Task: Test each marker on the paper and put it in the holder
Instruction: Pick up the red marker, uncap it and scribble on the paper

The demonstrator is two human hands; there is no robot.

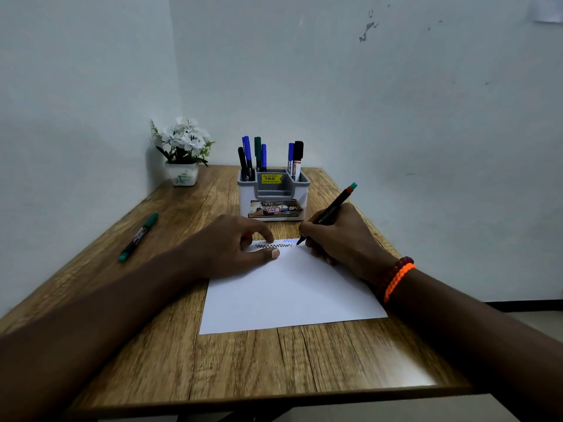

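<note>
**Marker tip on the paper's far edge**

The right hand [338, 236] grips a black-barrelled marker with a teal end [330, 212], its tip touching the far edge of the white sheet of paper [289, 293] beside a dark zigzag scribble [273, 246] and a fainter blue one [291, 240]. Red and orange braided bands [396, 277] circle that wrist. The left hand [231, 248] rests on the paper's far left corner, fingers curled and thumb flat on the sheet; something reddish shows under the fingers, but whether it is held cannot be told. Just beyond the paper stands a grey and white plastic desk holder [274, 196], with blue, green and black markers upright in its rear compartments. A second marker, green-capped with a black barrel [138, 236], lies on the wooden table [243, 360] well left of the paper. A small white pot of white flowers [182, 150] sits in the far left corner.
</note>
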